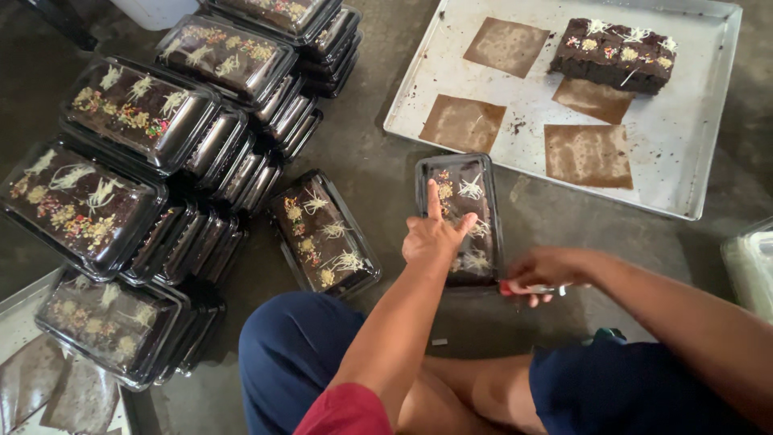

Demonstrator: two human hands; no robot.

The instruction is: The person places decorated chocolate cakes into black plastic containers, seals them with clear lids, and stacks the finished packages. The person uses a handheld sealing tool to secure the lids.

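My left hand [433, 231] presses flat on the clear lid of a black plastic box [460, 211] that holds a decorated brownie, fingers spread. At the box's near right corner my right hand [544, 271] is closed around a small stapler [535, 288] with a red and silver body. A second closed brownie box [324, 234] lies on the floor just left of my left hand. I sit cross-legged on the grey floor in dark blue shorts.
Tall stacks of filled brownie boxes [161, 161] crowd the left side. A metal baking tray [684, 137] at the upper right carries one topped brownie [613, 53] and several brown paper sheets. A clear container edge [749, 266] shows at the far right.
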